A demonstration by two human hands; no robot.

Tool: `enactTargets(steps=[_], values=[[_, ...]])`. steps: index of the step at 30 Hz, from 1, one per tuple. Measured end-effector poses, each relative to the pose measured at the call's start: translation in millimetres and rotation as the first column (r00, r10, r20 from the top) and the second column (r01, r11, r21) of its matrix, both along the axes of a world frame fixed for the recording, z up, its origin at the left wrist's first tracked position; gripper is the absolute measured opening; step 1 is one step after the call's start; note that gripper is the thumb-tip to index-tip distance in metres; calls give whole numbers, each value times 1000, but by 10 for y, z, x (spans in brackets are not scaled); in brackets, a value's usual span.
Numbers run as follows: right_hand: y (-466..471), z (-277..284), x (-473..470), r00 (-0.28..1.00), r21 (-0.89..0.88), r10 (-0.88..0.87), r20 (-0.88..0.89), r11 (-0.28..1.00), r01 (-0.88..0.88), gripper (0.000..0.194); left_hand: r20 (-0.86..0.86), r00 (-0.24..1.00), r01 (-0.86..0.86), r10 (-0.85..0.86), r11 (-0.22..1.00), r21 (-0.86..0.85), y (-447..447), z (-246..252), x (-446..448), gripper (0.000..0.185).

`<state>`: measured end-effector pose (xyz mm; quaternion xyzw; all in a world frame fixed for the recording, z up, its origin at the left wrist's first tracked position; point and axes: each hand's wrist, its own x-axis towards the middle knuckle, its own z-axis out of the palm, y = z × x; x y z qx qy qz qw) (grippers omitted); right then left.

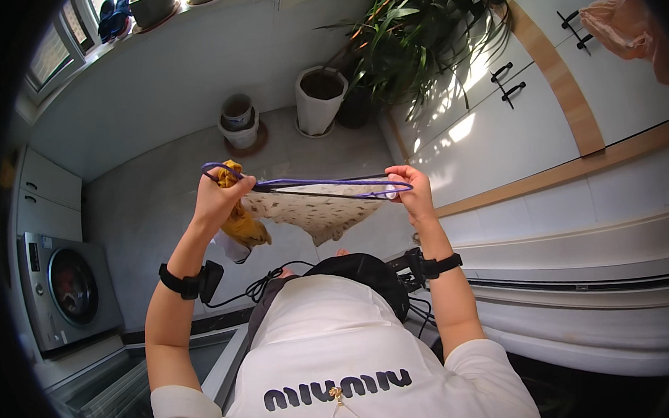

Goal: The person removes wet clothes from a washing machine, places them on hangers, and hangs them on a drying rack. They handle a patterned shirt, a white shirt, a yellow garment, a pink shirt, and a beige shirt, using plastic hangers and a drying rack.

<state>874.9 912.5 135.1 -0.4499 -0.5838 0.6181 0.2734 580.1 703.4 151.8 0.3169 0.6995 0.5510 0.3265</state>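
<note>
Between my two hands a purple wire clothes hanger [327, 180] is held out level, with dark cords or straps running alongside it. My left hand [221, 196] grips one end of the hanger together with a bunched mustard-yellow cloth [246, 226]; a whitish cloth piece [230, 248] hangs below it. My right hand [411, 190] pinches the hanger's other end, and something small and white shows at the fingers. A cream patterned cloth [323, 209] hangs below the hanger between the hands. How it is attached cannot be told.
A front-loading washing machine [72, 288] stands at the left. Ahead are stacked flowerpots [239, 120], a white planter [321, 98] and a leafy plant [416, 37]. White cabinets [496, 136] line the right, with an orange plastic bag [616, 28]. Black cables [264, 285] run near my body.
</note>
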Motion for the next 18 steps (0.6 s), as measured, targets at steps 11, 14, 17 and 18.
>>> enactTargets(steps=[11,14,17,18], values=[[465,98,257,976,318,-219,6,926,205,14,-221,970,-84,104,992,95,427,197,418,24],[505,187,240,967,645,-213,136,760,77,12,-477,873,-91,104,995,50,608,211,532,23],[477,279,136,984,618,-166,68,781,89,10,-473,878,-94,71,995,-25,779,181,593,22],[460,317,86,998,646,-47,40,764,10,11,-541,841,-33,9,999,-35,821,170,597,24]])
